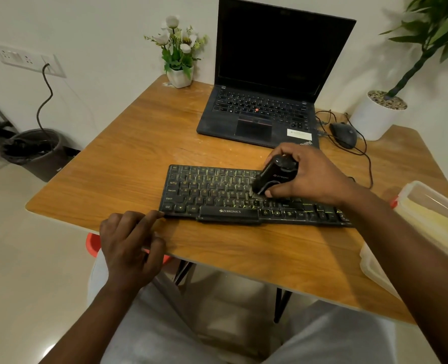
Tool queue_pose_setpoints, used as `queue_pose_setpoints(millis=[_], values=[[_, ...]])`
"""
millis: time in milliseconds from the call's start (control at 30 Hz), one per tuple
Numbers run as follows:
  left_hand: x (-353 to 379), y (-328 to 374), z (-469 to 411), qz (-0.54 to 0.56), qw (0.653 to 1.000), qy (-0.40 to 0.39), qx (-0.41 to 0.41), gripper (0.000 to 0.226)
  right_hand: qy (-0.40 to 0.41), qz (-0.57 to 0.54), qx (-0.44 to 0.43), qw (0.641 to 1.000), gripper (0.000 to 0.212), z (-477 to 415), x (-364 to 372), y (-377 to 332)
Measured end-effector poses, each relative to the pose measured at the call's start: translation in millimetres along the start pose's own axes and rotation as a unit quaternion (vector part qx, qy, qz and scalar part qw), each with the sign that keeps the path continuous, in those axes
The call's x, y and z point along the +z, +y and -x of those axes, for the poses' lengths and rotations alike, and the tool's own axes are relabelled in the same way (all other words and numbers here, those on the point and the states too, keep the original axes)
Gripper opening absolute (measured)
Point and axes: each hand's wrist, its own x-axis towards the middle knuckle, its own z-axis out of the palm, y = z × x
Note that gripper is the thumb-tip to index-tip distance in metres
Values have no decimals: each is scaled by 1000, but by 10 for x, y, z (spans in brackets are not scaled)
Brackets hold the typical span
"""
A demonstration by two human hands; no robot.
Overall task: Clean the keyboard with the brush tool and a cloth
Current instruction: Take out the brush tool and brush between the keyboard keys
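The keyboard (pixel 243 198), marked ZEBRONICS, lies flat on the table (pixel 128 158) near its front edge. The right hand (pixel 304 177) wraps around the brush tool (pixel 272 177), bristles on the middle keys. The left hand (pixel 131 243) steadies the keyboard's corner with extended fingers. The keyboard likely handles light and rigid; hold it by the edges.

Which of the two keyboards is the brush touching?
The separate Zebronics keyboard nearest the person; the right hand holds the brush on it, not on the laptop.

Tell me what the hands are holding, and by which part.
The right hand grips the brush tool around its body, bristles on the keyboard. The left hand holds nothing; a fingertip touches the keyboard's near-left corner.
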Motion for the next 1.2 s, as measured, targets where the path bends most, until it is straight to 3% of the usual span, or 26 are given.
queue_pose_setpoints(millis=[300, 533, 800, 1100, 1200], values=[[-6, 3, 4, -4, 1000, -7, -7, 36, -16, -67, -25, 997, 39, -70, 354, -258], [-31, 47, -8, 6, 1000, -4, -11, 37, 22, -123, -21, 992, 47, -11, 538, -285], [-103, 52, -46, 39, 999, -23, -24, 36, 58, -98, -3, 994, 45, 151, 378, -19], [-150, 116, -396, 18, 1000, -2, -13, 25, 52, -114, -27, 992, 42, 18, 632, -292], [-78, 116, -576, 37, 996, -76, -39, 29, 49, -125, -21, 991, 39, 26, 594, -283]])
